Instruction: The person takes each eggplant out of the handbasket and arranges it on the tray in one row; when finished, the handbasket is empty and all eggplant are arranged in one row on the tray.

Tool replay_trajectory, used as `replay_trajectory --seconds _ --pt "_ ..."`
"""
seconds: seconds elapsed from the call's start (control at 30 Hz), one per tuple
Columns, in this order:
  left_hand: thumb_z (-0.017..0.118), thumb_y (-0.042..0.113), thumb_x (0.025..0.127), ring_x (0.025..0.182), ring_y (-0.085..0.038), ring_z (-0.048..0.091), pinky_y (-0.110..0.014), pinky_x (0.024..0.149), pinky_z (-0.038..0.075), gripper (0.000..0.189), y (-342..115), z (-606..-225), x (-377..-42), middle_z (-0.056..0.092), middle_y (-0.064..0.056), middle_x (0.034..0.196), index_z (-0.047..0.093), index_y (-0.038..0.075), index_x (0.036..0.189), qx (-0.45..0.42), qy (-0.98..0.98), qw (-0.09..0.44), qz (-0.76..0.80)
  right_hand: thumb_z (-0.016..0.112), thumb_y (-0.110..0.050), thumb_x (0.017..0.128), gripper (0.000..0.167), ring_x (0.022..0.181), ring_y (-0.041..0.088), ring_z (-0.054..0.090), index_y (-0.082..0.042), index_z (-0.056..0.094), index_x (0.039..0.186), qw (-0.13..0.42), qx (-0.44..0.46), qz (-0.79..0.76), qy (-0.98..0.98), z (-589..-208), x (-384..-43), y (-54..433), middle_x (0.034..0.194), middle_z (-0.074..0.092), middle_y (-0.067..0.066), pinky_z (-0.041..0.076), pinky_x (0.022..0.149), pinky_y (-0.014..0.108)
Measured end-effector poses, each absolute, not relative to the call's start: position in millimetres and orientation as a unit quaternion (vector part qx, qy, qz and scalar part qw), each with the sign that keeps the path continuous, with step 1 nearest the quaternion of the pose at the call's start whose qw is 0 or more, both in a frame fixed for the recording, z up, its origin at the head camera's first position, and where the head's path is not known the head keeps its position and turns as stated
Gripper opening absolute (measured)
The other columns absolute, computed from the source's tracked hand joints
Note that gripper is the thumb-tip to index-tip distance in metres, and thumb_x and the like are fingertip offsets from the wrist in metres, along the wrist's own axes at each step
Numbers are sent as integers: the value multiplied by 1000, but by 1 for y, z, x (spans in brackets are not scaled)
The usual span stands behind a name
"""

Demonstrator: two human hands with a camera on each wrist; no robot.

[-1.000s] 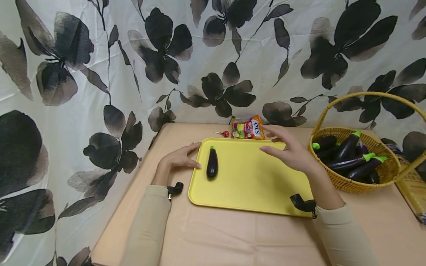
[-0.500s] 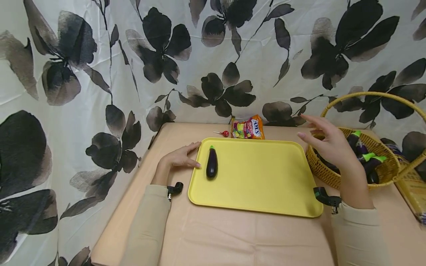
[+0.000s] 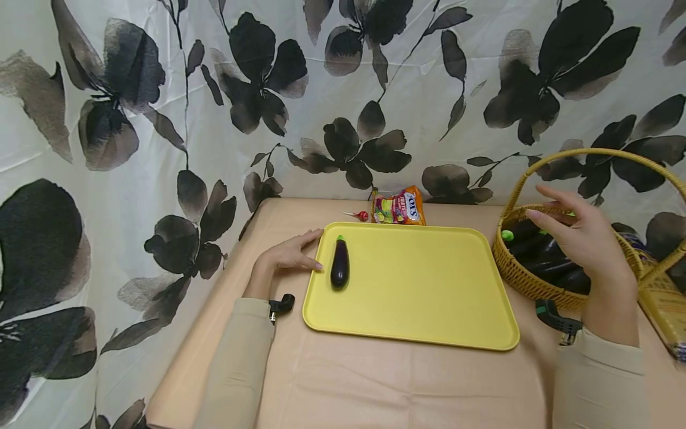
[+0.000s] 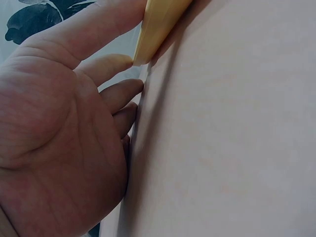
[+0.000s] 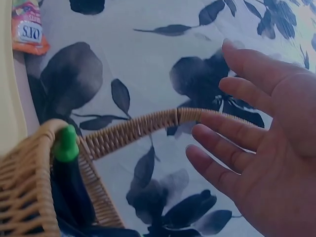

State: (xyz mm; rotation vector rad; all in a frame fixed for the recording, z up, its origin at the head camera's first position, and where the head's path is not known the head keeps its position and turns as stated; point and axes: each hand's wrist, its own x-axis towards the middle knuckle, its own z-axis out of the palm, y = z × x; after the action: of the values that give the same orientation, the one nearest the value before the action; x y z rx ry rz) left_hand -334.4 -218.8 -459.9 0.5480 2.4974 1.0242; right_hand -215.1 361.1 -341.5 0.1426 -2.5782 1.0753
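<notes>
My left hand (image 3: 289, 251) rests at the left edge of a yellow tray (image 3: 423, 286), thumb over the rim. In the left wrist view, the left hand's fingertips meet the edge of the tray (image 4: 157, 29). One dark purple eggplant (image 3: 340, 265) with a green tip lies on the tray's left part. My right hand (image 3: 586, 238) hovers above a wicker basket (image 3: 517, 277) heaped with several eggplants (image 3: 541, 250), covering part of them. Its fingers are spread and hold nothing. From the right wrist, an eggplant (image 5: 71, 182) shows just inside the basket's rim.
Behind the tray lie a candy bag (image 3: 399, 207) and a red lollipop (image 3: 362, 215). The basket's tall handle (image 3: 600, 152) arches above it. A yellow package (image 3: 661, 304) sits right of the basket. A floral curtain (image 3: 343, 95) hangs behind the table.
My right hand has moved right, from above the tray to over the basket of eggplants. The left hand stays at the tray's edge.
</notes>
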Motion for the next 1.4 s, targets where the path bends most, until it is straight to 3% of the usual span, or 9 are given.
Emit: replay_trajectory --seconds 0.1,0.2,0.27,0.33,0.4,0.7,0.9,1.07,1.4 --pt "92 42 77 164 -27 3 -52 133 7 116 -218 -459 -334 14 -3 176 23 23 168 197 889 192 367 66 -37 102 64 100 -7 46 -28 42 161 175 26 363 -915 -344 -214 369 136 52 -5 36 74 -2" --pt "93 40 77 164 -27 4 -52 133 7 116 -217 -459 -334 15 -2 176 23 23 168 195 888 192 370 64 -41 103 67 115 17 54 -24 38 163 168 2 346 -923 -347 -214 377 151 47 17 45 83 12" --pt "93 40 77 164 -28 4 -52 133 7 115 -217 -459 -334 15 -3 176 23 23 168 196 888 192 370 61 -42 104 70 127 39 50 -20 34 164 160 -13 340 -927 -349 -214 383 160 39 26 53 97 37" --pt "93 40 77 164 -28 5 -53 133 8 115 -217 -459 -334 15 -3 176 24 24 168 194 889 191 368 58 -42 105 72 134 57 39 -17 30 165 149 -26 341 -928 -351 -213 389 164 32 30 47 102 66" --pt "92 41 77 164 -29 5 -54 132 7 115 -217 -459 -334 15 -4 176 23 24 168 195 891 191 364 56 -43 106 73 135 64 35 -15 26 166 139 -39 341 -929 -353 -211 395 165 27 31 35 101 82" --pt "92 43 77 164 -27 5 -50 133 7 115 -219 -460 -333 16 -1 176 24 24 167 197 896 183 354 51 -42 108 74 151 64 8 -10 19 166 96 -70 302 -946 -363 -208 413 167 9 37 16 112 84" --pt "92 43 78 164 -27 4 -51 133 7 114 -219 -460 -332 17 0 176 24 23 167 197 896 181 354 51 -43 109 76 151 64 7 -6 18 166 79 -69 272 -956 -368 -208 418 167 7 38 8 112 85" --pt "91 44 77 164 -28 5 -53 132 7 114 -220 -459 -331 16 -1 176 24 24 167 196 898 179 350 52 -40 109 75 149 65 11 -4 18 165 78 -77 259 -960 -371 -206 422 166 9 38 10 113 84" --pt "92 47 75 164 -27 4 -52 133 6 115 -220 -464 -333 16 -1 176 25 27 167 195 899 178 350 55 -48 106 83 129 71 31 -4 17 165 26 -117 234 -965 -369 -202 424 151 28 48 31 99 85"
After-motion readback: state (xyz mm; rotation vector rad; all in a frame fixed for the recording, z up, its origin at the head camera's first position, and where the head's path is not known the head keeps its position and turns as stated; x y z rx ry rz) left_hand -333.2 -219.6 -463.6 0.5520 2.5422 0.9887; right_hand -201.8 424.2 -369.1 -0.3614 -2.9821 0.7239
